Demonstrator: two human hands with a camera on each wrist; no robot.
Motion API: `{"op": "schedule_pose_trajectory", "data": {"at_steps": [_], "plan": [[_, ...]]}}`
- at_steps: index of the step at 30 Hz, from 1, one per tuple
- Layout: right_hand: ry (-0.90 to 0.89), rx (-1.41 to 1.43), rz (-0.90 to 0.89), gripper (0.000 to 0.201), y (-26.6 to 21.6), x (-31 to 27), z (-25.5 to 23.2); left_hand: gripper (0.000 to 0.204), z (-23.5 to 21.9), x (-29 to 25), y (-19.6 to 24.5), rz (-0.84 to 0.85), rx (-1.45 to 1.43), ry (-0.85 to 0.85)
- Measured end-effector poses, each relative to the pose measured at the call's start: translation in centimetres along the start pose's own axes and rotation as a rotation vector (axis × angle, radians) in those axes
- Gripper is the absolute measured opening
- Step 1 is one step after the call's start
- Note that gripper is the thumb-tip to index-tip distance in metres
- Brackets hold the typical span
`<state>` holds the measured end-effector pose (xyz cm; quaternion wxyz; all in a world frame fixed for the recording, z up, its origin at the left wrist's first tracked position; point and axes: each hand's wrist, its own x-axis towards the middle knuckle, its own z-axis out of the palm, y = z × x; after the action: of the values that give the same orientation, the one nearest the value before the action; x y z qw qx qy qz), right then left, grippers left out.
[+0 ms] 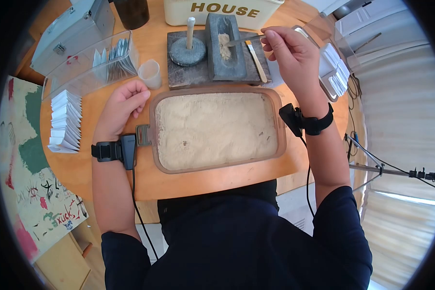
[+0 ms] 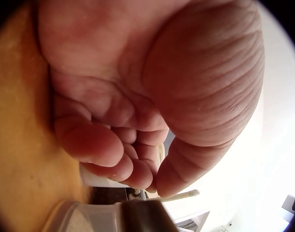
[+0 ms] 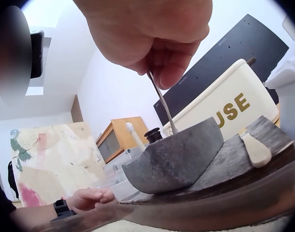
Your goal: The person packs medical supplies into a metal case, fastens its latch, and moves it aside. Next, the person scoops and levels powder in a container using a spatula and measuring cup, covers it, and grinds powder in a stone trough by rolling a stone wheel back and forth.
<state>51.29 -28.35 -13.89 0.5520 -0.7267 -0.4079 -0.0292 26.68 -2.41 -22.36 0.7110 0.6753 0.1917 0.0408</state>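
My right hand (image 1: 296, 58) pinches the end of a thin metal stick (image 1: 247, 40), perhaps a small spatula. Its far tip reaches into the hollow of a dark stone grinding trough (image 1: 227, 71), at a small heap of tan powder (image 1: 224, 46). In the right wrist view, the metal stick (image 3: 163, 102) slants down from the fingertips past the trough's rim. My left hand (image 1: 124, 104) rests on the table with its fingers loosely curled, holding nothing, close to a small translucent cup (image 1: 150, 75). The left wrist view shows its palm (image 2: 104, 43) with the table beside it.
A tray of pale powder (image 1: 154, 140) lies in front of me. The trough, a stone wheel with a handle (image 1: 187, 52) and a wooden-handled tool (image 1: 257, 63) sit on a dark board (image 1: 179, 79). Folded papers (image 1: 65, 121) stand at left; a clear box (image 1: 89, 72) is behind them.
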Motion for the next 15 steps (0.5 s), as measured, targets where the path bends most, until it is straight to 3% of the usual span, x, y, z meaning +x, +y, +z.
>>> {"op": "schedule_pose_trajectory", "data": {"at_steps": [9, 11, 14, 15], "plan": [[-0.007, -0.074, -0.117, 0.016, -0.4, -1.9, -1.1, 0.012, -0.2, 0.3, -0.6, 0.019, 0.005, -0.011], [0.092, 0.034, -0.036, 0.016, -1.5, -3.3, -1.7, 0.012, -0.3, 0.3, -0.7, 0.031, -0.005, -0.01], [0.092, -0.002, -0.023, 0.017, -2.9, -6.6, -3.8, 0.013, -0.4, 0.4, -0.7, 0.049, 0.003, -0.036], [0.054, 0.005, 0.08, 0.017, -3.3, -7.9, -4.3, 0.013, -0.4, 0.3, -0.7, 0.044, 0.0, -0.024]]}}
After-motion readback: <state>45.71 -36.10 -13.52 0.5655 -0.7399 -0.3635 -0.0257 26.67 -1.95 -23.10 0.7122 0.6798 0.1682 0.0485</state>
